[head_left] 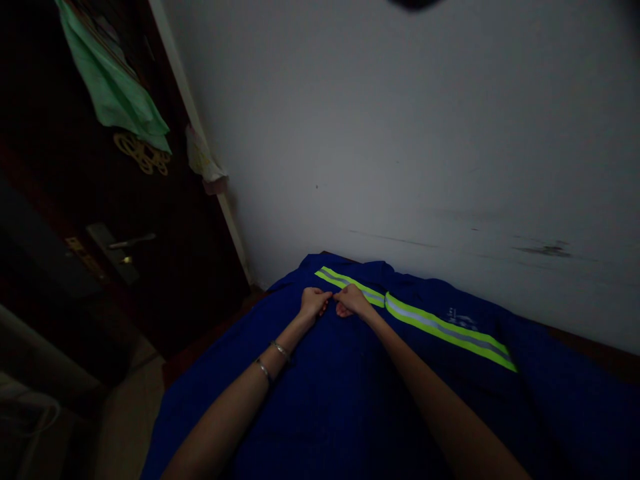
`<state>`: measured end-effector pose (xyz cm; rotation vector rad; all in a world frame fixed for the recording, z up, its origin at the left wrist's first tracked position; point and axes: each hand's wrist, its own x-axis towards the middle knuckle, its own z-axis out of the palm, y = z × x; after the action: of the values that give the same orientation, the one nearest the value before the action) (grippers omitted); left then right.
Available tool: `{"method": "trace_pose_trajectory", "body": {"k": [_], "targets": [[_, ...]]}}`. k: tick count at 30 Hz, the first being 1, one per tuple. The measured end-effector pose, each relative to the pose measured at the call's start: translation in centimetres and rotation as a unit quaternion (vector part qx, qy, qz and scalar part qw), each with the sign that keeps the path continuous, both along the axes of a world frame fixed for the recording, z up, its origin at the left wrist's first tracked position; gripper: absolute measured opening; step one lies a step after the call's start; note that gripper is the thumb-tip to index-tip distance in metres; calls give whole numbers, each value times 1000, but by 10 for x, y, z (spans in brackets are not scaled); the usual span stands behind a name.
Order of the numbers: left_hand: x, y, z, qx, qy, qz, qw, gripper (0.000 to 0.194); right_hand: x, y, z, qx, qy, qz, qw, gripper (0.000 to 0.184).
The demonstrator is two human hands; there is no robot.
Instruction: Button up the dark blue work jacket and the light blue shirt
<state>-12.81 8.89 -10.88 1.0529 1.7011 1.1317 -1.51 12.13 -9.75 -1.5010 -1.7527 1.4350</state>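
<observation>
A dark blue work jacket (320, 387) with yellow-green and silver reflective strips (445, 327) lies spread out in front of me. My left hand (313, 303) is closed in a pinch on the jacket's cloth, just below the upper reflective strip. Close beside it on the right, my right hand (351, 300) pinches the same area, thumb and forefinger together. Their fingertips almost meet. Any small part between them is too dark to make out. Pale print (460, 319) shows on the jacket's right side. Two bracelets sit on my left wrist.
Behind the jacket rises a scuffed white wall (400, 133). At left stands a dark door (175, 267) with a metal handle (133, 241), a green cloth (120, 93) hanging on it. A plastic bag (203, 157) hangs by the door frame. Tiled floor (127, 413) shows at lower left.
</observation>
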Motion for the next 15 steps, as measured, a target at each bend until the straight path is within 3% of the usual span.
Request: {"method": "trace_pose_trajectory", "body": {"k": [7,15], "targets": [[-3,2,0,-21,-4,-6,1000,28,2,0,-1,-29,32,-5,999,23],[-4,3,1,-6,-72,1,997,30,4,-3,6,-29,51,-26,998,21]]}}
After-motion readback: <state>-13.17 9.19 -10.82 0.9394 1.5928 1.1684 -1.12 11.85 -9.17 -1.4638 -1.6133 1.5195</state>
